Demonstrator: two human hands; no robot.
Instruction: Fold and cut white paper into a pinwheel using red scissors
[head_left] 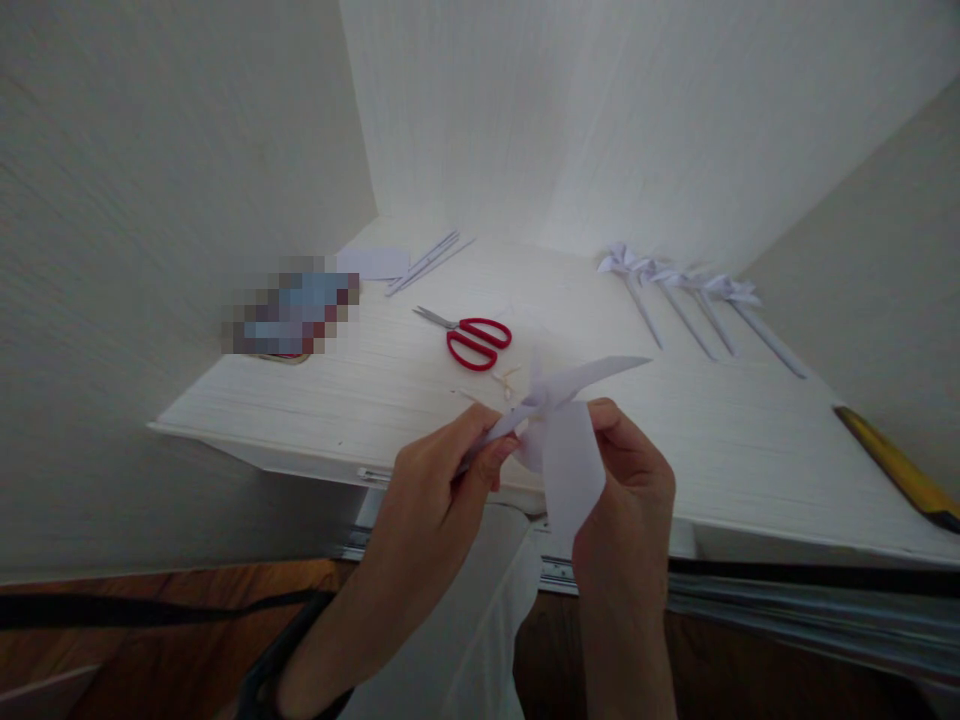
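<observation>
Close in front of me, both hands are on a white paper pinwheel (pixel 574 465) with loose, folded blades. My left hand (pixel 439 490) is closed, its thumb and fingers pinching the rolled paper part on the pinwheel's left side. Behind the right-hand blade, my right hand (pixel 634 485) is curled against the paper, and its fingertips are partly hidden. Scissors (pixel 456 326) with red handles lie just beyond, blades pointing left and slightly parted. Small pale scraps (pixel 508 381) sit between the scissors and the pinwheel.
Several paper pinwheels (pixel 656 272) on sticks lie in a row at the back right. Thin paper sticks (pixel 429 264) and a white paper sheet (pixel 375 264) are at the back left, beside a blurred-out item (pixel 296 312). A yellow-handled tool (pixel 889 462) rests at the right edge. Walls enclose the white surface (pixel 360 400).
</observation>
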